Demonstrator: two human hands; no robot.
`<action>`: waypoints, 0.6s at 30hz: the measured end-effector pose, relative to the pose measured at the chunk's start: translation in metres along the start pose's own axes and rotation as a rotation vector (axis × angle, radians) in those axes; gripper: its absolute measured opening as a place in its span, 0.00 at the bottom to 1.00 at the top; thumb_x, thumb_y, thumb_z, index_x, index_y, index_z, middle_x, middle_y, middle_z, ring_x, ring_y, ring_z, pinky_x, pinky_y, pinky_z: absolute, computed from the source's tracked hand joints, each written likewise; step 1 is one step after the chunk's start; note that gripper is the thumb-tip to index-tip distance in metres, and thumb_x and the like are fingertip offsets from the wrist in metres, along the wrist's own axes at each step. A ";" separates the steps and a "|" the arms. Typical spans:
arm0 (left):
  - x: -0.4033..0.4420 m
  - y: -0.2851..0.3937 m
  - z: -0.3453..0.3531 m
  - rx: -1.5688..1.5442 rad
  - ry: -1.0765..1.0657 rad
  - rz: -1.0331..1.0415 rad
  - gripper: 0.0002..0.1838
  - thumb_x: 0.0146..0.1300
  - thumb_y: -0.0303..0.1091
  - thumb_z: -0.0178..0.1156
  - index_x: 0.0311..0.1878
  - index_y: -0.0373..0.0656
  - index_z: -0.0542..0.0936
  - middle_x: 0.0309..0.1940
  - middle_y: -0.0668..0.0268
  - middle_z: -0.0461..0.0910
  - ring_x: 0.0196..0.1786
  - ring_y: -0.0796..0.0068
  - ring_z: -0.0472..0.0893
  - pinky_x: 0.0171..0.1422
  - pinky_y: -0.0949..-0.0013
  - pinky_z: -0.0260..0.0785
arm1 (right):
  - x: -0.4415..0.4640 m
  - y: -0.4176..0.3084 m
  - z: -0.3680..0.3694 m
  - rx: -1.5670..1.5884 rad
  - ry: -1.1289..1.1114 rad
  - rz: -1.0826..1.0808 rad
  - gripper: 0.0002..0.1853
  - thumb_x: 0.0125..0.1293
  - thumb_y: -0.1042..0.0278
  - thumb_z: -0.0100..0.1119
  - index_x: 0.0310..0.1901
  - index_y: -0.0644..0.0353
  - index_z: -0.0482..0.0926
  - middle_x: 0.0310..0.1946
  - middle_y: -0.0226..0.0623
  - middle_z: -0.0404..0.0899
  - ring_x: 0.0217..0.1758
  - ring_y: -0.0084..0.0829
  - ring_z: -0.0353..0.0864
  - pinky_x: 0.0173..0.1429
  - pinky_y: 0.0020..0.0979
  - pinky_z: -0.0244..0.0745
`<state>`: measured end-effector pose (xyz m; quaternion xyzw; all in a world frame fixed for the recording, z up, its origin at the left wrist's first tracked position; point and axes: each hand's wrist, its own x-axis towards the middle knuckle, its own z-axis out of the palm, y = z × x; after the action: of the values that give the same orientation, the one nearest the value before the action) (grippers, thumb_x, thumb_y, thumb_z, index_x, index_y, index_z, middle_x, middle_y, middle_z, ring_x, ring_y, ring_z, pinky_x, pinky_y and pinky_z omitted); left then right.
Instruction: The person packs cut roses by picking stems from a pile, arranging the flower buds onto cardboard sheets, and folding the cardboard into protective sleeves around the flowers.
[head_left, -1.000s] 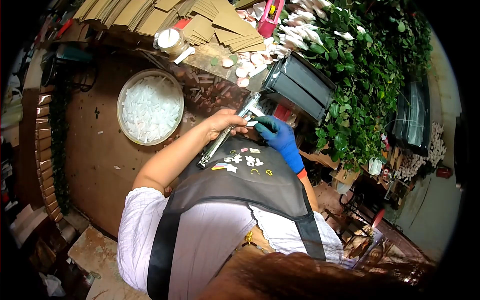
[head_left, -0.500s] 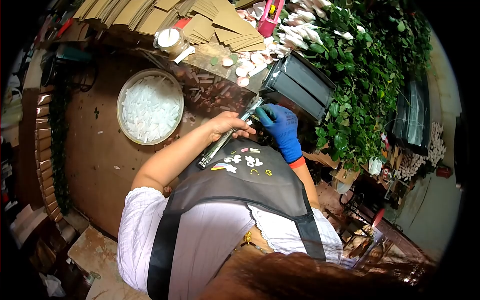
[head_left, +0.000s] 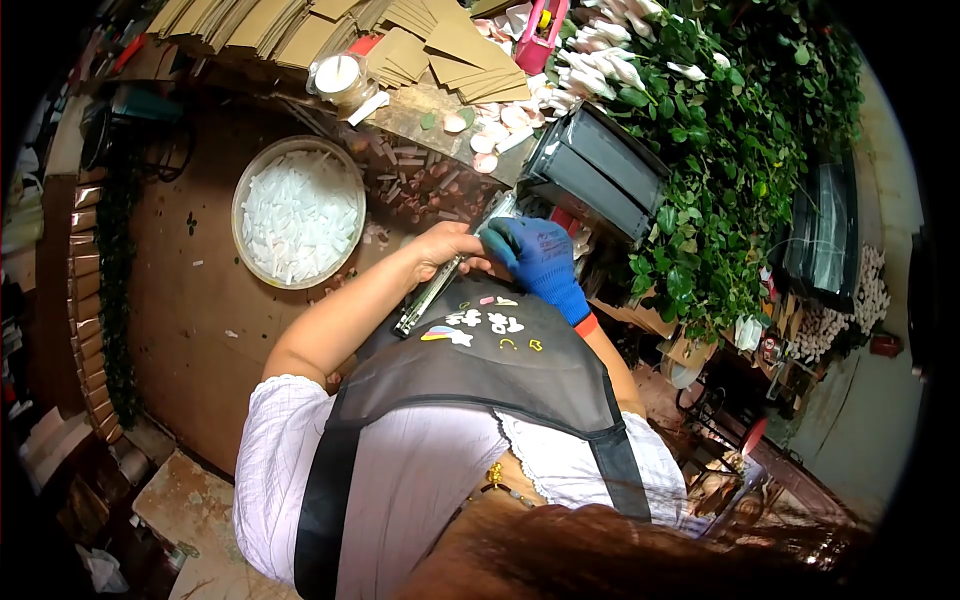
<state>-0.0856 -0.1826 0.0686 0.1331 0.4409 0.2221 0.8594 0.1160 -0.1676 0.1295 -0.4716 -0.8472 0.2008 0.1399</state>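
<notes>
My bare left hand (head_left: pixel 445 248) is closed, its fingers curled and its thumb towards my right hand. Under it, a long narrow silvery object (head_left: pixel 427 303) slants from the bench edge to my apron. My right hand (head_left: pixel 535 255), in a blue knitted glove with darker fingertips, is closed and meets the left fingertips over this object. What either hand pinches is hidden between them. A round basin (head_left: pixel 240 235) full of small white pieces (head_left: pixel 300 215) stands to the left. Close beyond my right hand is a dark grey box-like container (head_left: pixel 598 165).
A wooden bench (head_left: pixel 415 118) ahead carries stacked brown cards (head_left: pixel 260 30), a jar (head_left: pixel 340 80), loose pale petals (head_left: pixel 487 140) and a pink tool (head_left: pixel 540 38). Wrapped pale buds (head_left: pixel 600 70) and leafy green stems (head_left: pixel 745 140) pile up at right. Scraps litter the floor (head_left: pixel 190 330).
My gloved right hand has moved left and slightly down, against the left fingertips. My left hand has stayed nearly in place, its fingers now more curled.
</notes>
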 end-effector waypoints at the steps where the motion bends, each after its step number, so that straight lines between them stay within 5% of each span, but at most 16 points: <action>1: -0.001 0.001 -0.001 -0.017 0.002 0.004 0.09 0.64 0.24 0.65 0.47 0.37 0.81 0.44 0.53 0.88 0.35 0.78 0.86 0.26 0.83 0.72 | -0.003 0.000 0.002 0.089 0.071 0.006 0.10 0.69 0.56 0.62 0.41 0.53 0.84 0.32 0.41 0.84 0.35 0.46 0.84 0.38 0.43 0.76; 3: -0.011 0.009 0.002 -0.012 -0.021 0.007 0.11 0.63 0.24 0.66 0.48 0.37 0.80 0.45 0.54 0.87 0.35 0.79 0.86 0.25 0.84 0.72 | -0.011 -0.005 -0.005 0.287 0.133 0.136 0.12 0.69 0.57 0.62 0.48 0.53 0.86 0.36 0.42 0.86 0.38 0.44 0.86 0.42 0.39 0.78; 7: -0.013 0.009 0.003 0.003 -0.072 0.027 0.13 0.64 0.25 0.66 0.51 0.37 0.79 0.45 0.54 0.88 0.35 0.80 0.85 0.26 0.84 0.72 | -0.020 0.011 0.008 0.703 -0.133 0.573 0.15 0.71 0.54 0.61 0.46 0.56 0.86 0.35 0.37 0.86 0.35 0.30 0.84 0.44 0.31 0.78; 12: -0.013 0.010 0.012 0.091 -0.128 0.005 0.17 0.64 0.27 0.66 0.55 0.37 0.78 0.47 0.53 0.87 0.34 0.79 0.85 0.26 0.84 0.70 | -0.018 0.015 0.007 0.769 -0.232 0.507 0.12 0.68 0.60 0.65 0.44 0.59 0.86 0.35 0.32 0.86 0.36 0.19 0.81 0.44 0.26 0.77; 15: -0.015 0.011 0.015 0.082 -0.093 -0.011 0.20 0.72 0.40 0.62 0.60 0.38 0.75 0.48 0.49 0.86 0.33 0.77 0.85 0.24 0.83 0.70 | -0.021 0.019 0.003 0.927 -0.124 0.547 0.10 0.67 0.63 0.66 0.42 0.60 0.86 0.34 0.29 0.85 0.37 0.17 0.80 0.43 0.24 0.76; 18: -0.008 0.007 0.003 -0.173 -0.281 -0.067 0.29 0.78 0.55 0.50 0.63 0.37 0.71 0.50 0.43 0.84 0.34 0.71 0.86 0.24 0.80 0.72 | -0.020 0.017 0.004 0.949 0.048 0.497 0.09 0.68 0.64 0.66 0.41 0.61 0.86 0.33 0.29 0.85 0.36 0.18 0.80 0.43 0.25 0.76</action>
<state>-0.0892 -0.1806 0.0794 0.0737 0.2996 0.2096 0.9278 0.1371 -0.1774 0.1171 -0.5472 -0.5227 0.5781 0.3053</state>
